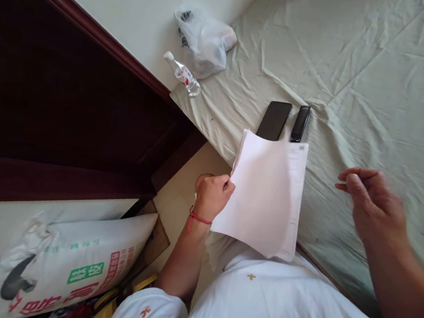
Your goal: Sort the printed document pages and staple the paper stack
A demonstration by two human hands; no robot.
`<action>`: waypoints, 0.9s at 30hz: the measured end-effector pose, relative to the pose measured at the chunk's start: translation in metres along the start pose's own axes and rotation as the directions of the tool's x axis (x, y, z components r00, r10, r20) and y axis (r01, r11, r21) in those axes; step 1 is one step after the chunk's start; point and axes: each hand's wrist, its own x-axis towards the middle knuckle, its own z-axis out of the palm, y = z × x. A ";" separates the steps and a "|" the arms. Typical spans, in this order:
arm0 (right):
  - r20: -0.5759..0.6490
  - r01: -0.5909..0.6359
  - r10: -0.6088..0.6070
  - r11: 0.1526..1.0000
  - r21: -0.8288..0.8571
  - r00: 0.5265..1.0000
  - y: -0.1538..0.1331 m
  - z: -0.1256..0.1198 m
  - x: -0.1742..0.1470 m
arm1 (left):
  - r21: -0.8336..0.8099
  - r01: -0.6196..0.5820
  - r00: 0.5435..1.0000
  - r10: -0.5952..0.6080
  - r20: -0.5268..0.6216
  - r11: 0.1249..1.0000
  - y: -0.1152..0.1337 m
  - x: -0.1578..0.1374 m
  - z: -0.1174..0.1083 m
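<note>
My left hand (214, 195), with a red string at the wrist, is closed on the left edge of a stack of paper sheets (261, 193). The top sheet is blank and bowed. At the right, a lower sheet with faint printed lines shows. To the right of the stack, my right hand (374, 205) hovers over the bed with nothing in it, its fingers loosely bent and a little apart. Just beyond the top of the papers lie a black smartphone (274, 120) and a small black oblong device (300, 123), both partly covered by the sheets.
A pale green bed sheet (369, 93) spreads across the right side. Against the wall stand a clear water bottle (184, 76) and a white plastic bag (203, 42). Dark wooden furniture (73, 92) fills the left, with a printed white sack (77, 261) below it.
</note>
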 end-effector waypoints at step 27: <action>0.479 -0.630 0.475 0.739 0.239 0.738 0.026 0.005 0.005 | -0.933 0.358 0.927 -0.131 0.350 0.038 0.039 -0.005 0.062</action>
